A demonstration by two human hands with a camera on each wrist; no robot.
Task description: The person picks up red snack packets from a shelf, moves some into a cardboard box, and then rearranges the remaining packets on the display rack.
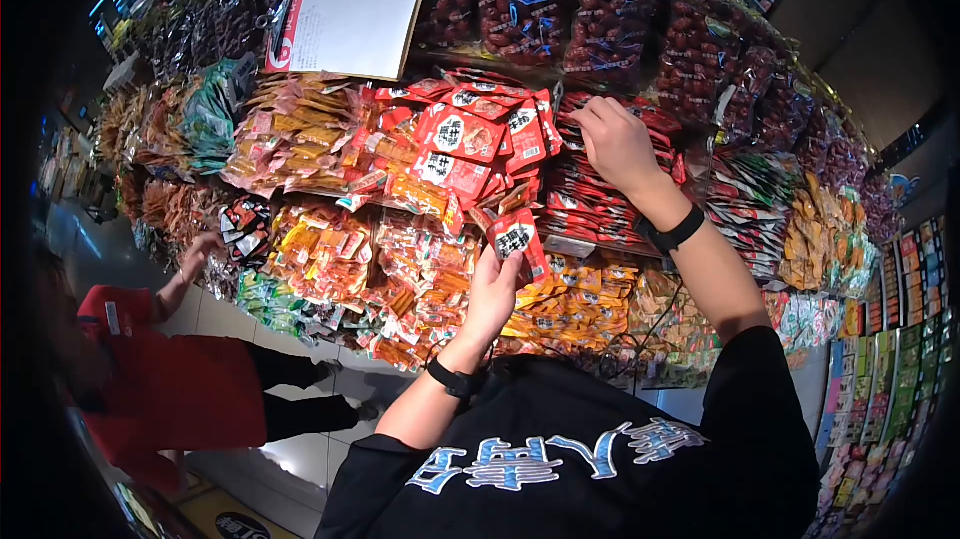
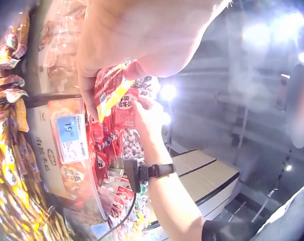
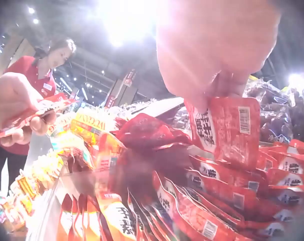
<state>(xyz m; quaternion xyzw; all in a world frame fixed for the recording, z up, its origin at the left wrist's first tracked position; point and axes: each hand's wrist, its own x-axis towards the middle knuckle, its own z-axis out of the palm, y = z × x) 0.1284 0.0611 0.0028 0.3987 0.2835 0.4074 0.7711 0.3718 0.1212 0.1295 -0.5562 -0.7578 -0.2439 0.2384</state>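
In the head view my left hand point(image 1: 490, 294) grips red snack packets point(image 1: 517, 241) with white and black lettering, thumb on top, low in front of a loose heap of matching packets point(image 1: 465, 139). My right hand point(image 1: 622, 147) is over the bin where red packets point(image 1: 595, 204) stand in tight upright rows. From the right wrist view, its fingertips pinch a red packet point(image 3: 234, 133) by the top edge, just above those rows. The left wrist view shows the held packets point(image 2: 112, 90) between the left thumb and fingers, close to the right hand point(image 2: 149, 115).
A white board point(image 1: 360, 19) with a clipped sheet lies behind the heap. Bags of dark red snacks point(image 1: 520, 14) fill the back. Orange and yellow packets point(image 1: 420, 274) crowd the front bins. A price tag point(image 2: 71, 133) marks a clear bin wall. At left stands a person in red point(image 1: 190, 389).
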